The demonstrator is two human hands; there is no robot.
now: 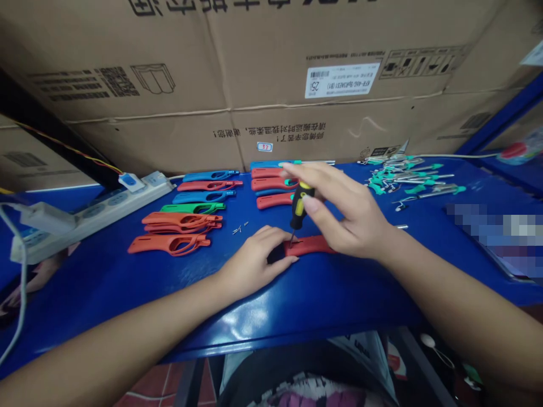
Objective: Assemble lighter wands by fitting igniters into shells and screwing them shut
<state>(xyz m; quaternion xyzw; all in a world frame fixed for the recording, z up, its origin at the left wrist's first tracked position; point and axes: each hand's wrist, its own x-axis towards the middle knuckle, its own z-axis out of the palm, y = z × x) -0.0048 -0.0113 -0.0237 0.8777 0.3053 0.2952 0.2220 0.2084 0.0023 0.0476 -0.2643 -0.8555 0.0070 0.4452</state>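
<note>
The red handle lies flat on the blue tabletop, and everything else can be placed from it. At its left end, the left hand pinches it, thumb on the near side and fingers on the far side. Above it, the right hand has the screwdriver gripped between thumb and fingers, the shaft leaning slightly and its tip down at the handle's left end. Whether the tip sits in a screw is too small to tell. The likeliest trouble is a slip: if the lean grows or the push turns sideways, the blade could jump off and score the plastic or strike the left fingertips, which are just beside it. A loose pinch could let the handle twist with the turning. Left of and slightly beyond the handle, a few loose screws lie close to the left hand, where a sweep of the knuckles might scatter them. Farther left, coloured shells limit that side; behind the handle, other red and blue handles leave little room for the right fingers. Right of it, bare blue surface runs toward the metal-and-green parts. Nearer than the handle, more bare surface reaches the front edge, the roomiest way to draw back.
</note>
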